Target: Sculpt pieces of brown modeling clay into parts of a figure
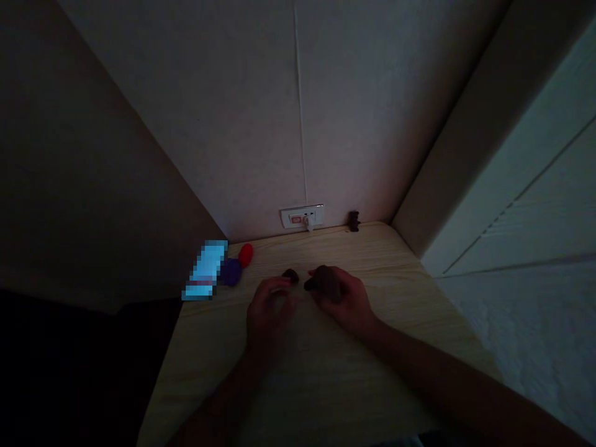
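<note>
The room is dim. My left hand (267, 310) rests on the light wooden table (326, 372), fingers curled, pinching a small dark lump (291, 276) at its fingertips. My right hand (339, 295) lies a little to the right, closed round a larger dark lump (321, 277). The two lumps sit close together, a short gap between them. What the lumps are made of I cannot make out.
A red blob (246, 254) and a purple blob (230, 272) lie at the table's back left beside a glowing blue screen (205, 270). A wall socket (302, 217) with a white cable sits behind, a small dark object (354, 221) near the back corner. Walls close in on both sides.
</note>
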The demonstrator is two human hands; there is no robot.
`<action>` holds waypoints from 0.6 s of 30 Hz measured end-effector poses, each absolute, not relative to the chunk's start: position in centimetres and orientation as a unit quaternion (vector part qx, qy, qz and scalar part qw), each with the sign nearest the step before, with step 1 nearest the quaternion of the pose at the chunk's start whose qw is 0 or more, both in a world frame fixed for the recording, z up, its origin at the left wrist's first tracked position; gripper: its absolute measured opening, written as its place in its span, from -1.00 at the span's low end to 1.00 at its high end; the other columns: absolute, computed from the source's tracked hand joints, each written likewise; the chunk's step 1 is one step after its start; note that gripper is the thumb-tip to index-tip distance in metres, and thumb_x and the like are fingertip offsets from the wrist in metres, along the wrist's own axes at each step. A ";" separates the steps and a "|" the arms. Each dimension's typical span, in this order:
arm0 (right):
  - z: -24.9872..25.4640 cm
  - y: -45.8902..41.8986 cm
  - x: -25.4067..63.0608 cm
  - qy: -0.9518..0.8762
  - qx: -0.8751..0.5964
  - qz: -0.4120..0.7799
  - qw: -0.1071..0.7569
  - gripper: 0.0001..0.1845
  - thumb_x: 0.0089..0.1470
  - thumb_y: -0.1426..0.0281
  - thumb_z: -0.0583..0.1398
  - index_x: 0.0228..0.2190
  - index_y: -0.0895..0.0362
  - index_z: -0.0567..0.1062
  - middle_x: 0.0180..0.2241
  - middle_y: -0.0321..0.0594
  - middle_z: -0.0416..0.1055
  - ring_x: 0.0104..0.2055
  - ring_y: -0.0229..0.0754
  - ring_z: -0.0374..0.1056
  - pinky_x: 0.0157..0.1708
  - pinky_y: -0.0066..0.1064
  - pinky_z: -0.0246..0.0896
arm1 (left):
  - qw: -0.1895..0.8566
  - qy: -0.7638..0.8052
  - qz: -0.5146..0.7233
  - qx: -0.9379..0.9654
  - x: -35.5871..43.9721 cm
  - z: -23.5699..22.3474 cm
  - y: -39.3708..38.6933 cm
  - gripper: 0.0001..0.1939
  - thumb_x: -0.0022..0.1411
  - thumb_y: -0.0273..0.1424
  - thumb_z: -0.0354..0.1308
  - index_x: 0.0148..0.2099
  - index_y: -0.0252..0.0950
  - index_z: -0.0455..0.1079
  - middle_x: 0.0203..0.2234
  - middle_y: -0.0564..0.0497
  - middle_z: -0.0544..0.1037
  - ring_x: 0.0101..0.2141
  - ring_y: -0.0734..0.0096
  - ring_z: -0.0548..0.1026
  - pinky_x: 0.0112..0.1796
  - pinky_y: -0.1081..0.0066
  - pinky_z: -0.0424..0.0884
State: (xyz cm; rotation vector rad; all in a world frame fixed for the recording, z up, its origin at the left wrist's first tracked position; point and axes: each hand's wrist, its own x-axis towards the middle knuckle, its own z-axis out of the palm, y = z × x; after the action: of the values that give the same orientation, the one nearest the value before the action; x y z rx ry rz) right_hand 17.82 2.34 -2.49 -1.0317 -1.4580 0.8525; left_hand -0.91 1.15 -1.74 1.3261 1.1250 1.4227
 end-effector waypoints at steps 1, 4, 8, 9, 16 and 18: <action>-2.5 2.4 18.0 -0.622 -0.443 0.345 0.545 -0.65 -0.05 0.37 0.37 -0.16 0.10 0.57 -0.18 -0.14 0.60 -0.16 -0.05 0.53 -0.12 -0.23 0.44 | 0.396 0.462 0.574 0.548 -1.2 -1.5 1.2 -0.81 0.19 -0.37 0.32 -0.13 -0.24 0.50 -0.13 -0.03 0.54 -0.08 0.29 0.52 -0.06 0.35 0.46; -2.4 2.9 18.4 -0.648 -0.471 0.294 0.522 -0.64 -0.12 0.40 0.38 -0.20 0.11 0.54 -0.23 -0.17 0.60 -0.20 -0.07 0.53 -0.17 -0.27 0.43 | 0.326 0.497 0.570 0.568 -2.1 -1.3 1.5 -0.85 0.24 -0.36 0.26 -0.13 -0.24 0.47 -0.16 -0.03 0.53 -0.12 0.28 0.52 -0.09 0.33 0.46; -2.6 4.1 19.3 -0.651 -0.512 0.241 0.505 -0.81 -0.02 0.36 0.34 -0.31 0.11 0.51 -0.33 -0.21 0.56 -0.27 -0.12 0.47 -0.24 -0.32 0.38 | 0.259 0.554 0.513 0.602 -2.7 -1.9 2.5 -0.84 0.25 -0.36 0.22 -0.11 -0.24 0.45 -0.15 -0.04 0.54 -0.11 0.25 0.52 -0.07 0.27 0.45; -2.8 4.5 19.6 -0.649 -0.522 0.235 0.500 -0.82 0.01 0.33 0.33 -0.32 0.11 0.51 -0.34 -0.21 0.55 -0.28 -0.13 0.46 -0.24 -0.33 0.36 | 0.244 0.563 0.494 0.616 -2.7 -2.0 2.7 -0.81 0.24 -0.36 0.22 -0.09 -0.24 0.45 -0.14 -0.05 0.54 -0.10 0.23 0.51 -0.05 0.24 0.45; -3.5 6.3 21.3 -0.654 -0.595 0.188 0.428 -0.79 -0.02 0.27 0.39 -0.39 0.10 0.51 -0.44 -0.27 0.50 -0.41 -0.16 0.38 -0.39 -0.37 0.21 | 0.166 0.579 0.396 0.693 -2.0 -3.0 3.3 -0.58 0.27 -0.32 0.21 0.15 -0.31 0.41 0.06 -0.19 0.51 0.10 0.07 0.43 0.16 0.01 0.33; -3.6 6.5 21.3 -0.660 -0.600 0.175 0.418 -0.78 -0.06 0.30 0.41 -0.42 0.11 0.50 -0.45 -0.27 0.48 -0.41 -0.16 0.36 -0.39 -0.37 0.18 | 0.151 0.573 0.382 0.709 -1.8 -3.4 3.4 -0.53 0.28 -0.30 0.21 0.20 -0.31 0.38 0.10 -0.21 0.49 0.13 0.04 0.40 0.18 -0.02 0.32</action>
State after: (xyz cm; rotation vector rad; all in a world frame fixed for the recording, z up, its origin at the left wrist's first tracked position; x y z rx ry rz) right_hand 21.28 6.50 -3.57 -1.5053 -1.6551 0.4394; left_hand -1.84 3.37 -3.42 2.0365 1.6464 1.0965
